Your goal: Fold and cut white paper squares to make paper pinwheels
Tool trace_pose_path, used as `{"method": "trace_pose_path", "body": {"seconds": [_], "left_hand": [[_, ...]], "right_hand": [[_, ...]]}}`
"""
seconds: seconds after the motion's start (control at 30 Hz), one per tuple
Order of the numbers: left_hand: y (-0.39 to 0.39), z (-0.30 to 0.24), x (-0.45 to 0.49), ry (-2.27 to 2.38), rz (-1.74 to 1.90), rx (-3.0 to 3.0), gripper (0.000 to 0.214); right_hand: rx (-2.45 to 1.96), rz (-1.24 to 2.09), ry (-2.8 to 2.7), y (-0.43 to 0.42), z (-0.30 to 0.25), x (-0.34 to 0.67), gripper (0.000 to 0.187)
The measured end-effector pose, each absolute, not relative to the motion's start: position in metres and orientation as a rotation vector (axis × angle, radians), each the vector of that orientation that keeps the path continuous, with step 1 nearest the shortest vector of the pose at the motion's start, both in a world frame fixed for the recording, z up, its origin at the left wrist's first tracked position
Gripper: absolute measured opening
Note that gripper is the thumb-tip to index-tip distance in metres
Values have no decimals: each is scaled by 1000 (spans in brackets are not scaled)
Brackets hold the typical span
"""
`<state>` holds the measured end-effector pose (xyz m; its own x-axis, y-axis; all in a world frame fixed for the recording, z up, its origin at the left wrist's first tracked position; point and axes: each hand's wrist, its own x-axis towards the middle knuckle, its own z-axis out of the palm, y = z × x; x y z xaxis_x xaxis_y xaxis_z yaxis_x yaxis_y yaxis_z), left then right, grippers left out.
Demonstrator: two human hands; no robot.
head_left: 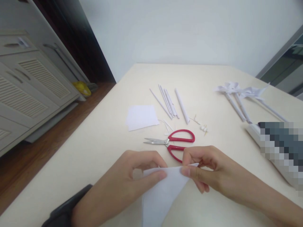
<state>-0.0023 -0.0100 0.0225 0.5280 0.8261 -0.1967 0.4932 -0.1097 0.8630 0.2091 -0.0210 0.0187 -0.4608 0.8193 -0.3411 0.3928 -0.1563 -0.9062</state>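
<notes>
A sheet of white paper point(159, 195), folded into a triangle, is held up near the front of the table. My left hand point(134, 173) pinches its top edge between thumb and fingers. On the right end of that same edge, close to a pointed corner, my right hand point(204, 170) pinches it too. Just beyond my hands lie scissors point(167, 142) with red handles, blades parted and pointing left. My right fingers partly cover the lower handle loop. Behind the scissors is a stack of white paper squares point(142, 116).
Several thin rolled paper sticks point(168, 101) and a thicker paper tube point(181, 105) lie mid-table. Small white pieces point(204, 128) sit beside them. Paper pinwheels point(233, 90) rest at right, behind a pixelated object point(279, 151). Cabinets point(33, 72) stand left.
</notes>
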Motion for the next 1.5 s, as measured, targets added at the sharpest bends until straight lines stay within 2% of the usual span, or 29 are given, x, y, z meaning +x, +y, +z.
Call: {"method": "trace_pose_path", "body": {"seconds": [0.17,0.37,0.47,0.57,0.8,0.9,1.13,1.37,1.5], "left_hand": [[-6,21,-6,1092,424,1602,15],[0,15,-10,1017,672,1138,23],[-2,8,-11,822,479,1269,18],[-9,5,-10,867,328,1323,16],[-13,5,-7,1036,500,1283,25],[-13,3,-5,1045,440,1370,23],[-17,18,5,1094,184,1497,21],[-15,15,4,1063,221,1420,17],[-12,15,4,1031,236,1443,20]], "right_hand": [[-1222,1848,-1741,-22,16,212,18],[-1125,1884,-1465,-17,22,212,19],[-1149,1835,-1395,-16,24,210,19],[-1174,1784,-1406,-18,21,208,19],[-1208,1762,-1620,-24,19,203,16],[-1249,1642,-1735,-26,21,204,15],[-1350,1495,-1665,-23,15,207,29],[-1353,1484,-1693,-22,15,206,31],[-1342,1510,-1671,-23,17,206,25]]}}
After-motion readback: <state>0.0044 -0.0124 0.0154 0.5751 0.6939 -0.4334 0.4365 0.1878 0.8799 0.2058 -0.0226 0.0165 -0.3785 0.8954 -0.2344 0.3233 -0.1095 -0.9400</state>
